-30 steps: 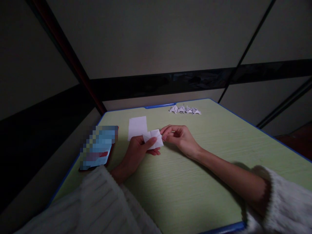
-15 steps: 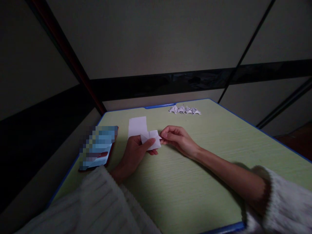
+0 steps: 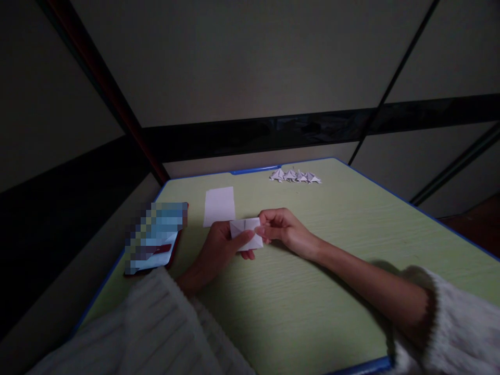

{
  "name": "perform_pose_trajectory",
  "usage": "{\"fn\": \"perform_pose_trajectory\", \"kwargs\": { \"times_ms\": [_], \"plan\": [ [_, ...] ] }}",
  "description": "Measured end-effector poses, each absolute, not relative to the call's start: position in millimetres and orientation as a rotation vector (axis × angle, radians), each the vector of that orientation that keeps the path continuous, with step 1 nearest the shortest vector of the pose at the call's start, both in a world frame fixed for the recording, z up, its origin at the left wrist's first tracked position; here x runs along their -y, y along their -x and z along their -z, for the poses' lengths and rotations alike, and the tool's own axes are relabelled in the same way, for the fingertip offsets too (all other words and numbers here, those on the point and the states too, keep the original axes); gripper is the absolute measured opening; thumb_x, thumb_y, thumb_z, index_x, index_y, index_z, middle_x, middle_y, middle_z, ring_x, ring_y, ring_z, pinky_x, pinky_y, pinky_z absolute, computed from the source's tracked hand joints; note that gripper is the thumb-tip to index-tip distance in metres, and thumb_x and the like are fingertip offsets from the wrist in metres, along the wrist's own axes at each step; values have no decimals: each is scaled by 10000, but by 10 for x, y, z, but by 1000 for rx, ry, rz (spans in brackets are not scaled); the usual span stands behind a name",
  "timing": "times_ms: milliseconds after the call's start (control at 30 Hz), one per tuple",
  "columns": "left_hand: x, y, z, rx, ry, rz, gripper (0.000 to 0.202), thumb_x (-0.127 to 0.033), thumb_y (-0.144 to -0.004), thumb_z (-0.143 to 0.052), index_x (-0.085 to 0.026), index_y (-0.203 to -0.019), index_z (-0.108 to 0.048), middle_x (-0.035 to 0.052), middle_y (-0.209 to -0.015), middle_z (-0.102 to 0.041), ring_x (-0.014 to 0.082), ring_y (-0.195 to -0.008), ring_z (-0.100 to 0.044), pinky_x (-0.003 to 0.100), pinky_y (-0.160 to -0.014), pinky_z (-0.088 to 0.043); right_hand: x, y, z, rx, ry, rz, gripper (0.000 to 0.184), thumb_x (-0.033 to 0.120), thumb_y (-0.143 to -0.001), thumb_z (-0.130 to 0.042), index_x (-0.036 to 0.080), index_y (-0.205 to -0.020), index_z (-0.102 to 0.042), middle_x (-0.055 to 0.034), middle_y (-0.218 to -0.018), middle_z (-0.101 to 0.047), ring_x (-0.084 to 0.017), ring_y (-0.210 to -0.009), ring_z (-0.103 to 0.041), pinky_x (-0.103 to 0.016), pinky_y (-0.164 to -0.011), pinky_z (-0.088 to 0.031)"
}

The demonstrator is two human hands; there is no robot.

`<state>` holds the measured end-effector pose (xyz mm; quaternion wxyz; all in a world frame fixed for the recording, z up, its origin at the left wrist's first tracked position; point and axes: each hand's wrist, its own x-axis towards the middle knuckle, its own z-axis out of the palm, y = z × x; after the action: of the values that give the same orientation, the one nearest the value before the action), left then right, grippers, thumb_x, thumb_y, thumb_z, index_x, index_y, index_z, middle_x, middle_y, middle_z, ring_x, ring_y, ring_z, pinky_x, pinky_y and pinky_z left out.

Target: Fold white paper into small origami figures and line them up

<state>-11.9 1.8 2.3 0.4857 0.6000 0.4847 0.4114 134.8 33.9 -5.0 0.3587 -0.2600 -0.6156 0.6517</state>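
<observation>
A small folded white paper (image 3: 247, 241) with crease lines is held up between both hands, above the table. My left hand (image 3: 221, 247) grips it from the left, thumb flat on its face and fingertips showing underneath. From the right, my right hand (image 3: 287, 228) pinches the paper's right edge between thumb and curled fingers. Part of the paper is hidden by the two thumbs. Just behind my left hand lies a white sheet of paper (image 3: 219, 204), flat on the table.
The pale green table (image 3: 332, 302) has a blue edge. Several folded white paper figures (image 3: 296, 176) stand in a row near its far side. A phone in a dark red case (image 3: 156, 239), its screen partly blurred out, lies at the left. Cabinet panels (image 3: 250, 67) rise behind.
Both hands have shifted slightly down and toward me with the paper. A small point that stuck out at the paper's right is now pressed under my right thumb. More of the flat sheet shows.
</observation>
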Motion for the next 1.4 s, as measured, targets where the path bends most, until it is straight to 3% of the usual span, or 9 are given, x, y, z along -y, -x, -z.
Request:
{"fn": "perform_pose_trajectory", "kwargs": {
  "times_ms": [333,567,933,1200,1400],
  "plan": [
    [-56,144,38,-1066,-1392,-1025,192,-237,-685,-529,-117,-540,-571,-22,-445,-585,73,-393,-500,178,-429,-387,-370,-1340,97,1548,586,-1726,253,337,-680,-543,124,-573,-460,19,-505,-481,-75,-474,-428,-233,-513,-306],
    [-44,109,-17,-1187,-1372,-1002,185,-245,-658,-541,-114,-529,-561,-23,-396,-559,87,-379,-498,191,-423,-387,-348,-1341,77,1667,658,-1613,275,362,-698,-515,130,-576,-432,34,-510,-432,-58,-464,-376,-209,-476,-277],
    [-34,132,-16,-1221,-1448,-976,206,-236,-647,-555,-120,-476,-551,-33,-388,-544,78,-378,-490,185,-423,-380,-328,-1341,58,1715,708,-1562,197,275,-688,-511,132,-578,-432,40,-496,-431,-56,-457,-378,-196,-456,-268],
    [-96,131,44,-1146,-1264,-1084,129,-239,-658,-574,-116,-691,-596,-11,-551,-621,89,-478,-561,172,-446,-412,-388,-1338,37,1566,835,-1529,204,277,-626,-578,128,-569,-452,39,-485,-464,-44,-421,-380,-196,-443,-272],
    [-91,125,71,-1101,-1252,-1017,153,-255,-667,-556,-112,-706,-593,-14,-550,-607,94,-437,-561,183,-423,-422,-388,-1343,74,1710,855,-1559,157,240,-650,-554,127,-592,-461,53,-447,-436,-42,-408,-355,-183,-415,-243]
  ]
}}
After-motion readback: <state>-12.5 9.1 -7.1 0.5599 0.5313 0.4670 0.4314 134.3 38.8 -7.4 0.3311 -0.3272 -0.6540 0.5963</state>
